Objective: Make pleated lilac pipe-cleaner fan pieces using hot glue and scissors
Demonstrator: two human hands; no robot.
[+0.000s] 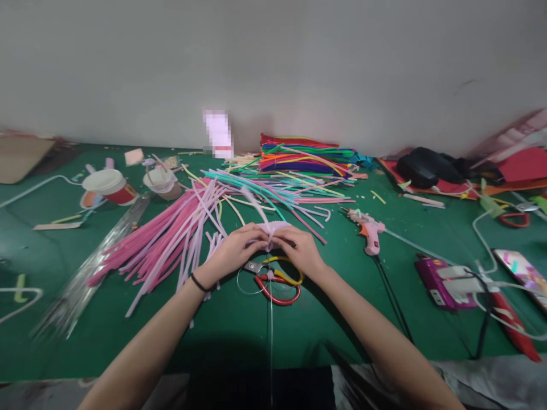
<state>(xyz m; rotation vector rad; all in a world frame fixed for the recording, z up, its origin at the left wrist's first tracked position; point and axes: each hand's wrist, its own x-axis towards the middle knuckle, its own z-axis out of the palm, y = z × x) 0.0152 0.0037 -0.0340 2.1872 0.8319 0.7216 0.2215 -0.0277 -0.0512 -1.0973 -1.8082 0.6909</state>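
Both my hands meet near the middle of the table. My left hand [243, 245] pinches a lilac pipe-cleaner piece [272, 227] from the left side. From the right, my right hand [302, 248] has its fingertips closed on the same piece. A fuzzy lilac strand [255, 204] sticks up from it, and a thin pale wire [272, 333] runs straight down toward the table's front edge. Right below my hands lie wire cutters [277, 289] with one red and one yellow handle. The fingers partly hide the lilac piece.
Loose pink and lilac pipe cleaners [166, 230] spread at left beside metal stems [96, 267]. Multicoloured bundles [305, 155] lie by the wall. Two cups [111, 187] stand at back left. On the right are a pink glue gun [370, 230], purple power strip [442, 285] and phone [523, 273].
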